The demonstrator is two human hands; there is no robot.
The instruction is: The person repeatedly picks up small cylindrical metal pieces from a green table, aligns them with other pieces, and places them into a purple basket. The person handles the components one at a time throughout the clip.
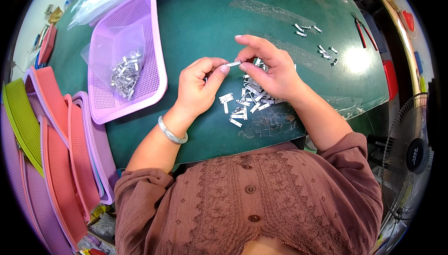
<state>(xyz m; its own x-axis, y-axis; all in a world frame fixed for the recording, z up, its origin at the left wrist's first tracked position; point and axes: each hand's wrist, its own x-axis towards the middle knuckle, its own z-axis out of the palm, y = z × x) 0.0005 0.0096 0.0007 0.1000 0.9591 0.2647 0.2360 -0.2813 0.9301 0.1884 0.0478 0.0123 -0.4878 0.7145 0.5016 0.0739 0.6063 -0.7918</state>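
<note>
A small silvery metal strip (233, 64) is pinched at its left end between the thumb and forefinger of my left hand (198, 81). Thumb and a curled finger of my right hand (273, 68) close around its other end, while the forefinger sticks out above. Under and beside my right hand lies a pile of similar metal strips (254, 98), partly hidden by it. Several more strips (227, 98) lie loose on the pile's left side. On my left wrist is a pale bangle (171, 131).
At left, a purple perforated basket (156, 75) holds a clear bag of metal strips (126, 75). Two small groups of strips (324, 52) lie at right on the green table (200, 21), near red-handled pliers (363, 33). Stacked baskets (56, 161) stand left; a fan (410, 154) stands right.
</note>
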